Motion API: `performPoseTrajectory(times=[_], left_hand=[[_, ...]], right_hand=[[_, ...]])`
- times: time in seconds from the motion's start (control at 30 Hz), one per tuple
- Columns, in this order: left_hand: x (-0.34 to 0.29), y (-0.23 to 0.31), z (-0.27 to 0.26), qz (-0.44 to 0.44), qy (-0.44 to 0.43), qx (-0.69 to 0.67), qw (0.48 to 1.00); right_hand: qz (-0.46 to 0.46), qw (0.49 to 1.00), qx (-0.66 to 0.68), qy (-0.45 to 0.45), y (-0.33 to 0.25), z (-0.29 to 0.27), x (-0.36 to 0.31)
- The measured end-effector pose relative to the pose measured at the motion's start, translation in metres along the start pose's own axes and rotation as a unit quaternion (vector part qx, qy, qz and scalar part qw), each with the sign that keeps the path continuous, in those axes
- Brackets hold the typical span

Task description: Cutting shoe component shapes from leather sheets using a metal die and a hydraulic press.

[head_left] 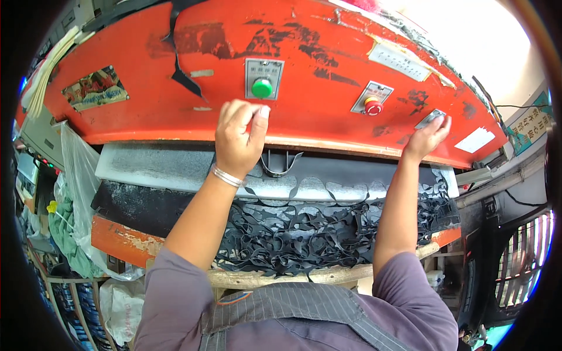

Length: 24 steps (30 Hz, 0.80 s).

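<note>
My left hand (237, 140) is raised against the front of the red press head (328, 64), fingers curled together with the tips touching its lower face just below the green button (262, 88). My right hand (428, 137) is well off to the right of that green button, fingers pressed flat on a small grey plate (430, 119) near the red head's lower edge. Between my hands, right of the green button, sits a red button (373, 107) on its own plate. Below the press head lies a black sheet (304, 231) cut full of holes, spread over the table (123, 240) with its worn orange edge.
</note>
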<state>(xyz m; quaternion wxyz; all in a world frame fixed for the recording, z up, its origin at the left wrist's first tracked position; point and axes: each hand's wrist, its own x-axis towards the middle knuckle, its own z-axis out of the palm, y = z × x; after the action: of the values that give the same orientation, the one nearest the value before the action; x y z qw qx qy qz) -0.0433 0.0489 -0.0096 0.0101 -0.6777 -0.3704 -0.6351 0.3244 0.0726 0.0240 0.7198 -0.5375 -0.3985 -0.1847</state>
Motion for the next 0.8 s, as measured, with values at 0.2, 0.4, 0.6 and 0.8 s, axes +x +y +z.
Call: performPoseTrajectory(times=[0.2, 0.4, 0.6, 0.8], left_hand=[[-0.004, 0.028, -0.029, 0.011, -0.076, 0.054, 0.996], [-0.135, 0.072, -0.116, -0.157, -0.361, 0.068, 0.917], [-0.224, 0.119, -0.163, -0.164, -0.344, 0.128, 0.916], [-0.228, 0.112, -0.152, -0.173, -0.327, 0.151, 0.917]], right_hand=[[-0.039, 0.987, -0.153, -0.014, 0.012, -0.034, 0.000], [-0.074, 0.977, 0.019, -0.198, -0.014, -0.114, -0.040], [-0.260, 0.861, 0.135, -0.415, -0.113, -0.071, -0.117], [-0.450, 0.681, 0.190, -0.546, -0.148, 0.016, -0.167]])
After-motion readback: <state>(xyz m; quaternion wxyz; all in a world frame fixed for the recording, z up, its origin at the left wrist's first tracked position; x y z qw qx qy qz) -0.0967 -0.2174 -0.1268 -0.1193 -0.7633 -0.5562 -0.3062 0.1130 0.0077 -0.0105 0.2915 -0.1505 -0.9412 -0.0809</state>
